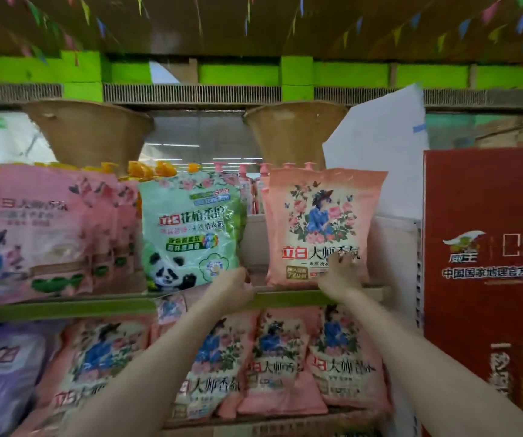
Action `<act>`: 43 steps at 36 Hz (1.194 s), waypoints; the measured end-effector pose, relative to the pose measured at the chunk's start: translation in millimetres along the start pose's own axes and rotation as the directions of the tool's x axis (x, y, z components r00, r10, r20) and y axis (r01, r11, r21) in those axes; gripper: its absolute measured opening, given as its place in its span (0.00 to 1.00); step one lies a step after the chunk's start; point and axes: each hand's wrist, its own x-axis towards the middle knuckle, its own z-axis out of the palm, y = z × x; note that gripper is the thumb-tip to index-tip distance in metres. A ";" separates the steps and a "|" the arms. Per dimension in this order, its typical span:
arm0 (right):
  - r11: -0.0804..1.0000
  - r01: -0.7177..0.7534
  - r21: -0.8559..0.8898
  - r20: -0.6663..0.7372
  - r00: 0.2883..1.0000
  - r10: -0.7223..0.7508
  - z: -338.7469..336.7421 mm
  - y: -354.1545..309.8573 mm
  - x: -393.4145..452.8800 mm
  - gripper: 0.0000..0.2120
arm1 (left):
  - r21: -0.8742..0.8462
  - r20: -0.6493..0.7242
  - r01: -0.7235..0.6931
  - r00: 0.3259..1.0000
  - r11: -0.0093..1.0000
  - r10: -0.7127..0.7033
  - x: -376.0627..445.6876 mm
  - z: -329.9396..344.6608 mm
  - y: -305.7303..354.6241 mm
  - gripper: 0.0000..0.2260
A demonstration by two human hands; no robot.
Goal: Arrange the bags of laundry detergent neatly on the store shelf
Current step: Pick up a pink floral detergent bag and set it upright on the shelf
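Both arms reached up from the bottom of the frame to the upper shelf (285,294), whose green edge ran across the middle of the picture. The left hand (233,287) sat at the lower right corner of the green panda bag (190,234), its fingers curled round that corner, with the bag standing upright above and to the left of the knuckles. The right hand (342,272) lay against the lower front of the pink bag (320,225) right of centre; its fingertips spread over the printed lettering, though motion blur left me unsure whether they pinched the bag or only pressed on it. That pink bag stood upright on the shelf, apart from the green one, with a bare gap between them.

At the left of the frame a row of pink bags (49,231) stood packed together. On the lower shelf, more pink bags (279,357) leaned behind the forearms, and a purple bag (1,373) lay at the lower left. A red carton (487,279) filled the right edge.
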 end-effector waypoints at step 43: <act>0.595 0.174 0.785 -0.325 0.933 0.157 -47.1 58.8 143.5 0.16 | -0.870 -0.347 -0.121 0.839 0.478 -0.420 165.8 14.0 97.9 0.09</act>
